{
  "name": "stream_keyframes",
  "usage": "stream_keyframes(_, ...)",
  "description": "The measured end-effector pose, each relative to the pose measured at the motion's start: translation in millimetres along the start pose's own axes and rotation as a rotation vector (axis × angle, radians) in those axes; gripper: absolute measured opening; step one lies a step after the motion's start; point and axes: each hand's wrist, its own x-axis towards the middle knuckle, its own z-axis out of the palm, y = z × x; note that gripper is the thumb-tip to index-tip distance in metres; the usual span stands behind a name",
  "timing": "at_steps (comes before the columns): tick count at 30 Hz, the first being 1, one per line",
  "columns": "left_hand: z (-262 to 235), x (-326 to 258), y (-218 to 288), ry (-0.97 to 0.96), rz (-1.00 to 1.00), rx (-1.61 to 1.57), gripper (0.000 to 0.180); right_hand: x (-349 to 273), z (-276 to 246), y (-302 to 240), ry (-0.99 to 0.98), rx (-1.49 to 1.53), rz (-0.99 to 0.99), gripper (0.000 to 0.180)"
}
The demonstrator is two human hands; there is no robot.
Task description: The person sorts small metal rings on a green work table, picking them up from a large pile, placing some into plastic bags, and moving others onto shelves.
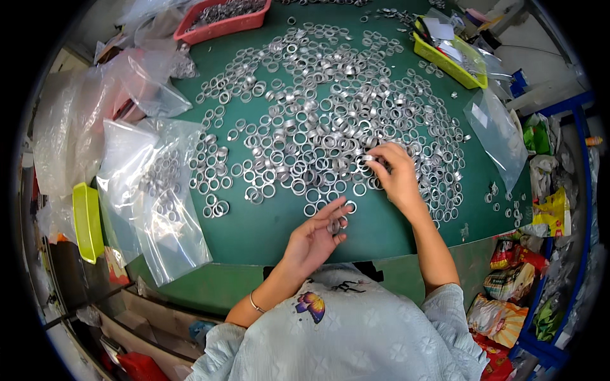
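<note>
A wide spread of silver metal rings point(311, 136) covers the middle of the green tabletop point(254, 235), some lying flat and some piled on others. Between the thumb and forefinger of my right hand point(397, 174) is a ring point(367, 158), pinched just over the pile. My left hand point(311, 244) is turned palm up near the table's front edge. Its curled fingers hold a couple of metal rings point(335, 226); the exact number is partly hidden.
Clear plastic bags point(171, 222) lie on the left, one over some rings. A red basket point(222, 24) of small metal parts stands far left. The yellow-green basket point(451, 60) is far right, near another clear bag point(499, 133). An upright lime tray point(88, 222) borders the left edge.
</note>
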Motion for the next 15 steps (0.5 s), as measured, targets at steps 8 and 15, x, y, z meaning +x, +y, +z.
stream_keyframes(8,8.6,-17.3,8.7,0.069,0.385,0.741,0.059,-58.3,14.1,-35.6,-0.127,1.137,0.652,0.017)
stream_keyframes(15,7.6,-18.7,9.0,0.034,0.443,1.046,0.054,-73.3,33.9,-62.9,-0.133,0.95,0.523,0.016)
